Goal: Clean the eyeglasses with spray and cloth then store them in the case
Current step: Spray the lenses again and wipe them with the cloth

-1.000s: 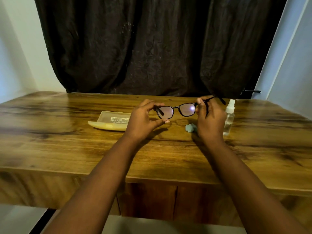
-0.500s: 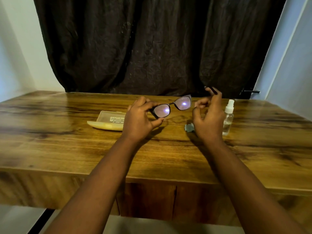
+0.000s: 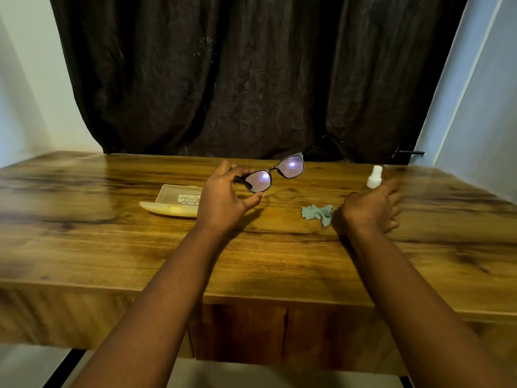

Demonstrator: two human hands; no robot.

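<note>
My left hand pinches the left end of the black-framed eyeglasses and holds them tilted above the wooden table, right side raised. My right hand, blurred, is spread open low over the table, just in front of the small white spray bottle; only the bottle's cap shows above the fingers. A crumpled pale green cloth lies on the table between my hands. The open cream glasses case lies left of my left hand.
A dark curtain hangs behind the table's far edge. White walls stand on both sides. The table's front edge runs below my forearms.
My right hand let go of the glasses' right arm and moved right and down toward the spray bottle, uncovering the cloth. The left hand alone now holds the glasses, tilted more.
</note>
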